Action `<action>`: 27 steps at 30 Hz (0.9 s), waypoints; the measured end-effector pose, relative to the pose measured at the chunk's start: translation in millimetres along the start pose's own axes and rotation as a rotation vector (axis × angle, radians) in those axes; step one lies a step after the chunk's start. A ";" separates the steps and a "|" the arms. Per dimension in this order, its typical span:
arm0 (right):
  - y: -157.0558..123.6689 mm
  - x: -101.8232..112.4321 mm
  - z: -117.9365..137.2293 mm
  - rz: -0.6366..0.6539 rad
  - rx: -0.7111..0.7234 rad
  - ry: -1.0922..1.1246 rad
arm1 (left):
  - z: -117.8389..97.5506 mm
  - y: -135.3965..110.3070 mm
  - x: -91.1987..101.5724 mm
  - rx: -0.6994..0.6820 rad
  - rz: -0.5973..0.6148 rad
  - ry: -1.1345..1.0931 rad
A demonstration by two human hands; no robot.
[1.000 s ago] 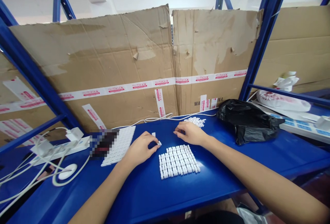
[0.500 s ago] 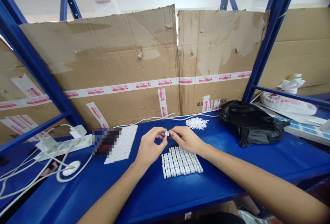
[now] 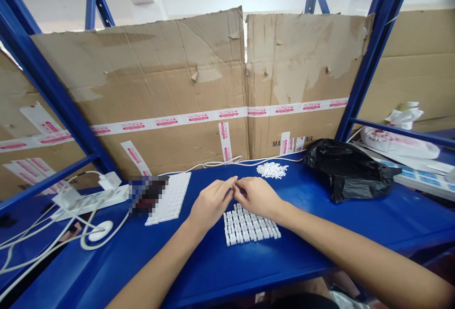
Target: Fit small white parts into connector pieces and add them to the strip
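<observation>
My left hand (image 3: 212,202) and my right hand (image 3: 258,194) meet fingertip to fingertip above the blue tabletop. Between them is a small white plastic piece (image 3: 232,186), of which only a sliver shows; the fingers cover the rest. Both hands are closed in a pinch around it. Just under my right hand lies a block of white plastic pieces (image 3: 251,227) set side by side in rows, its far edge partly covered by that hand. Behind the hands sits a loose pile of tiny white parts (image 3: 272,170).
White rows of similar pieces (image 3: 175,197) lie at the left, beside a pixelated patch. Farther left are a power strip (image 3: 88,202) and tangled white cables. A black plastic bag (image 3: 346,169) rests at the right. Cardboard sheets (image 3: 170,81) and blue rack posts (image 3: 369,62) border the table.
My left fingers have straightened and closed over the small white piece, which showed plainly before and is now mostly hidden. My right fingers have curled in against them.
</observation>
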State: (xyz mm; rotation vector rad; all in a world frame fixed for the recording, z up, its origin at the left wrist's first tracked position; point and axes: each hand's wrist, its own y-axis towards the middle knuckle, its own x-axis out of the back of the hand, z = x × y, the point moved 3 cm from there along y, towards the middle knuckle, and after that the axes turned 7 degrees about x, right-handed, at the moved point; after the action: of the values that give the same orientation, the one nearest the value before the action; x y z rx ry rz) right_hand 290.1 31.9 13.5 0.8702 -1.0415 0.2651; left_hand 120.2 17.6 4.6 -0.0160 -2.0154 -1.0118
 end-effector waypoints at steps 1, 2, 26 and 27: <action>0.0 -0.7 0.4 0.012 -0.013 -0.050 | -1.2 -0.1 -0.9 -0.017 0.031 0.026; 0.0 -1.4 0.4 0.026 -0.025 -0.090 | -2.3 -0.1 -1.8 -0.029 0.056 0.046; -2.4 26.3 -103.3 -0.027 -0.330 -0.295 | 22.8 10.8 -9.2 0.625 -0.094 -0.914; -1.4 25.4 -94.7 -0.061 -0.222 -0.223 | 23.5 10.3 -10.8 0.652 -0.080 -0.979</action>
State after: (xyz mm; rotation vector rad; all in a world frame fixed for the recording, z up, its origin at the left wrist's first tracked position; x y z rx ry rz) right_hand 364.6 95.6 13.6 0.7399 -1.2238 -0.0006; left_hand 114.6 43.7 -3.4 -0.0971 -3.1827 -0.3263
